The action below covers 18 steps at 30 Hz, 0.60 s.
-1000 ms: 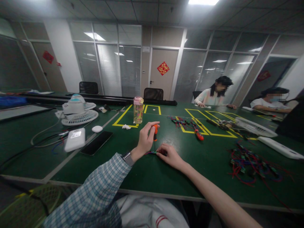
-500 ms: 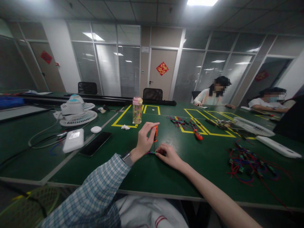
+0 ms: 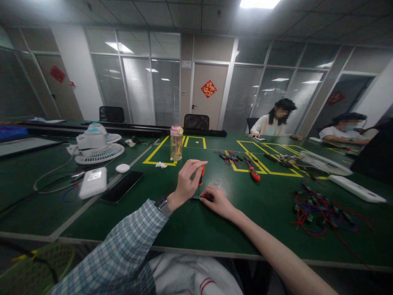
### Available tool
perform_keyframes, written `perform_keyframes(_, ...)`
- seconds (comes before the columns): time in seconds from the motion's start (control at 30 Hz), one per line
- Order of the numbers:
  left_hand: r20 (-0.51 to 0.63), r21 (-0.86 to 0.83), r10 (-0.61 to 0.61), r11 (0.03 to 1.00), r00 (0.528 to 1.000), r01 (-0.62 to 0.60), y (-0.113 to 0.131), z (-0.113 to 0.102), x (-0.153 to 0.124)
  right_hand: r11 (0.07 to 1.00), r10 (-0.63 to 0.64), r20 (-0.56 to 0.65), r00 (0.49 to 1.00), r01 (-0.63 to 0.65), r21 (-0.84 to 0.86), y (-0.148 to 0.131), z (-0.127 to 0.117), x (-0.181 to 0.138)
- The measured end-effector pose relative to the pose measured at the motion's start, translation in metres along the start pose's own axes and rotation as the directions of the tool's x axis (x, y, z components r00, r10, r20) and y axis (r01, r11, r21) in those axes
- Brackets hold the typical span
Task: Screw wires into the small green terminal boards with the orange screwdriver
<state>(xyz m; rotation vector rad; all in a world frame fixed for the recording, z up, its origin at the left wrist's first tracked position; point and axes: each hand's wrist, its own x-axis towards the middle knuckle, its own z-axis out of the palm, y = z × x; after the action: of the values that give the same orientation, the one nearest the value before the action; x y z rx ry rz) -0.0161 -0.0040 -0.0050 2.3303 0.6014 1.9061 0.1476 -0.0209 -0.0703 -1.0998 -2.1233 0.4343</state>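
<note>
My left hand (image 3: 188, 180) is closed around the orange and black handle of a screwdriver (image 3: 201, 176), held nearly upright. The screwdriver's thin shaft points down onto a small green connector piece (image 3: 196, 198) lying on the table, with thin coloured wire at its left. Low on the table, my right hand (image 3: 216, 199) pinches the right end of that small piece between thumb and fingers. Much of the piece is covered by my fingers, so its exact shape is hard to make out.
A pink-lidded bottle (image 3: 176, 143) stands ahead. A red-handled screwdriver (image 3: 254, 174) and wired connectors (image 3: 230, 158) lie beyond my right hand; a wire bundle (image 3: 319, 209) lies right. Leftward are a phone (image 3: 122, 187), power bank (image 3: 93, 182) and fan (image 3: 98, 149). Two people sit far right.
The screwdriver's handle top has tilted slightly to the right over the connector. Both hands keep their grips; the whole view has shifted slightly.
</note>
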Motion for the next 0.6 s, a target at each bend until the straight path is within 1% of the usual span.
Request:
perform_keyframes(0.17,-0.055,0.072,-0.013,0.997,0.998,0.017,0.0001,0.0006,0.001,1.0,0.004,0.0,1.0,-0.004,0.0,-0.0004,0.0001,0.0001)
perform_keyframes(0.33,-0.062,0.063,-0.025,0.998,0.998,0.029,0.0008,0.0014,0.0014,1.0,0.005,-0.004,1.0,-0.005,0.003,0.0002,0.0001,-0.0002)
perform_keyframes(0.43,-0.059,0.055,-0.028,0.998,0.998,0.031,0.0019,0.0004,0.0011,1.0,0.005,-0.008,1.0,-0.005,-0.001,0.0004,0.0005,0.0)
perform_keyframes(0.6,-0.019,0.021,-0.049,0.999,0.999,0.049,0.0015,-0.0008,0.0001,1.0,-0.004,-0.005,1.0,0.004,-0.006,0.0013,0.0013,0.0001)
